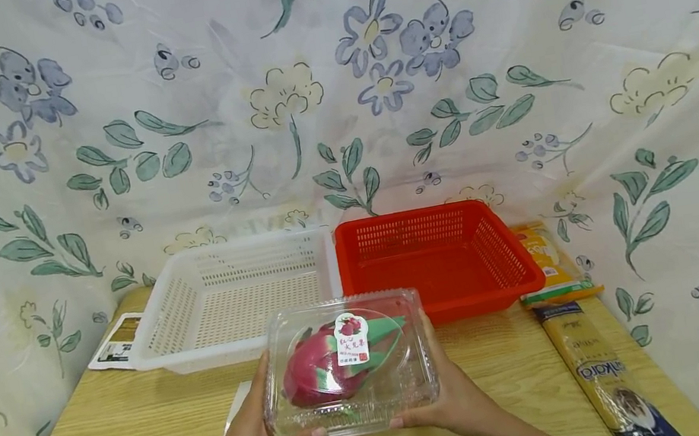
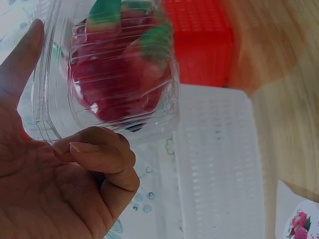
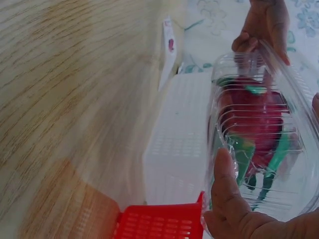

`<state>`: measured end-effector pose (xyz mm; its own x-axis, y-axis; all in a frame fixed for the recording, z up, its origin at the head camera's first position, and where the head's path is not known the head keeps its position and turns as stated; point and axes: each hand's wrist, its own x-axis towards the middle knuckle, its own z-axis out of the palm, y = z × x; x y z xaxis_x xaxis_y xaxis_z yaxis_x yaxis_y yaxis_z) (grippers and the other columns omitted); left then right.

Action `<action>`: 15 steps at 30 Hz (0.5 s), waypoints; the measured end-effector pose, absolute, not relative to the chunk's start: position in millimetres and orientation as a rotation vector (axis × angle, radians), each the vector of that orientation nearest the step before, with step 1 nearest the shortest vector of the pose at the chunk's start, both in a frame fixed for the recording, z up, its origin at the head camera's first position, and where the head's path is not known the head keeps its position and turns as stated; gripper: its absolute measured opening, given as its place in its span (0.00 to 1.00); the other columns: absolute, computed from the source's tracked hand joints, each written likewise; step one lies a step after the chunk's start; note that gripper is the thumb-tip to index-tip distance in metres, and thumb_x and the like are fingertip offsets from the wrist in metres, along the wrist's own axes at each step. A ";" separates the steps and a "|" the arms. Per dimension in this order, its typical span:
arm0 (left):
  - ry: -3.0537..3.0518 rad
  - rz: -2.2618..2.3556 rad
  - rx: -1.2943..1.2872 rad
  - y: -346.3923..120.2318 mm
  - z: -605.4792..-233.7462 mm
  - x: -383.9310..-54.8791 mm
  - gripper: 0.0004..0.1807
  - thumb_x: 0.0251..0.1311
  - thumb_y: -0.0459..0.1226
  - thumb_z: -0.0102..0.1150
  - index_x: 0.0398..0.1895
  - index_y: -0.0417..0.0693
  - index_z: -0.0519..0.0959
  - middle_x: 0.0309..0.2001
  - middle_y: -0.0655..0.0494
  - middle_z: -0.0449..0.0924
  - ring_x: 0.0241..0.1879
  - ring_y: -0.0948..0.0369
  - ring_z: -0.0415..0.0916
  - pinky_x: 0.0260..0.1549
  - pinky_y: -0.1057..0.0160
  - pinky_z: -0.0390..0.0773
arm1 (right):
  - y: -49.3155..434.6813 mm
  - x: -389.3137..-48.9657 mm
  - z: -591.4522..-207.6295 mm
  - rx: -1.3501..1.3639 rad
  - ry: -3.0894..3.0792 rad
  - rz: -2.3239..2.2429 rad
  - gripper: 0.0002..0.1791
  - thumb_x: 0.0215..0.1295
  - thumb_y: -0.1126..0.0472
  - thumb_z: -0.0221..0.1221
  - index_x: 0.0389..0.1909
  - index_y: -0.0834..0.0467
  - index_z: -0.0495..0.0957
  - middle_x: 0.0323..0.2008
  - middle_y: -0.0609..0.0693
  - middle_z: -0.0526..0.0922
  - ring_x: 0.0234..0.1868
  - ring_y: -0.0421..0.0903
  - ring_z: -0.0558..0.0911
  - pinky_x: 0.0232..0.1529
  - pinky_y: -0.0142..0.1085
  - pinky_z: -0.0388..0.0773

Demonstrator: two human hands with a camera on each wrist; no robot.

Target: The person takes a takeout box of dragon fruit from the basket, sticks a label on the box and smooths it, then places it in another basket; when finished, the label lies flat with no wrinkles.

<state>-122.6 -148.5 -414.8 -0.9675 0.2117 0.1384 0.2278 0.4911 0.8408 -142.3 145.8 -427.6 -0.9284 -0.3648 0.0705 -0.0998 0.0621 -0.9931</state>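
Note:
Between both hands a clear plastic clamshell box [image 1: 356,421] is held up above the table, its lid closed. Inside lies a pink dragon fruit [image 1: 312,367] with green scales, and a white label [image 1: 352,341] with a fruit picture sits on the lid. My left hand [image 1: 254,434] grips the box's left side, thumb along the near edge; in the left wrist view its fingers curl against the box. The right hand [image 1: 445,395] holds the opposite side, its thumb also on the near edge. In the right wrist view the dragon fruit [image 3: 254,117] shows through the ribbed plastic.
Behind the box stand a white basket [image 1: 154,335] and a red basket [image 1: 528,273], side by side. To the right lie a yellow-orange packet [image 1: 546,254] and a gold coffee bag [image 1: 586,348]. A white sheet [image 1: 238,406] lies partly behind the left hand; a card [image 1: 117,343] is at far left.

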 end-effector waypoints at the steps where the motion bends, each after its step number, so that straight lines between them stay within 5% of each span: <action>1: -2.700 -1.523 -0.394 -148.6 -414.4 -123.0 0.66 0.46 0.48 0.78 0.80 0.67 0.39 0.75 0.40 0.57 0.64 0.39 0.69 0.50 0.42 0.79 | 145.8 -142.8 -427.2 -0.471 2.147 -1.960 0.79 0.43 0.65 0.79 0.77 0.31 0.24 0.76 0.60 0.50 0.53 0.61 0.81 0.41 0.42 0.84; 15: -2.668 -1.497 -0.430 -145.3 -404.6 -134.7 0.67 0.43 0.50 0.80 0.80 0.65 0.42 0.72 0.41 0.62 0.60 0.46 0.74 0.50 0.45 0.78 | 149.0 -150.3 -423.2 -0.460 2.204 -1.962 0.78 0.42 0.64 0.79 0.77 0.31 0.27 0.78 0.55 0.44 0.60 0.63 0.76 0.46 0.41 0.83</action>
<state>-134.7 -145.3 -404.6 -0.9600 0.2145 0.1801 0.2656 0.4922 0.8290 -150.3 149.0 -423.2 -0.9408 -0.3275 0.0873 -0.1246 0.0948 -0.9877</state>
